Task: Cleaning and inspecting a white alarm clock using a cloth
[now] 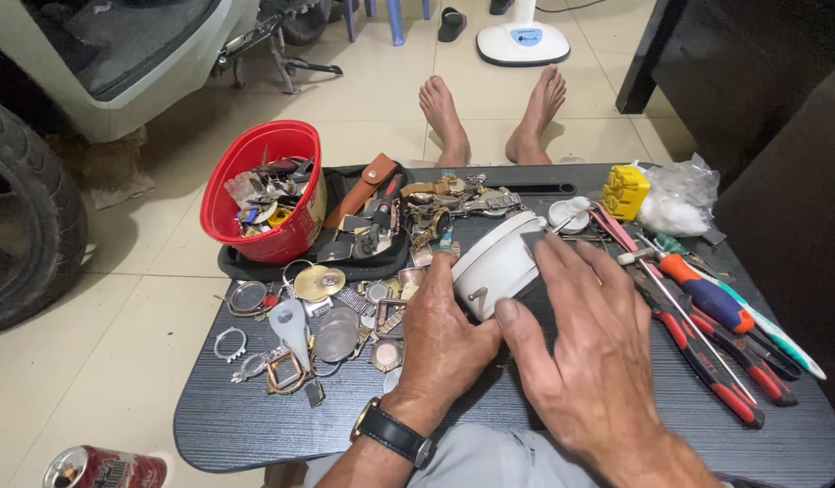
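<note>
A round white alarm-clock case (497,262) lies on its side on the dark lap table (255,420). My left hand (440,339), with a black-strapped wristwatch, rests against the case's lower left edge, fingers curled against it. My right hand (584,348) lies with fingers spread on the case's right side, fingertips on its dark back face. Neither hand is lifting the case off the table.
A red bowl (264,190) of small parts sits on a black tray at back left. Watch cases and rings (322,330) are scattered left. Screwdrivers and pliers (715,334), a yellow block (625,192) and a plastic bag (679,199) lie right. A drink can (101,468) stands on the floor.
</note>
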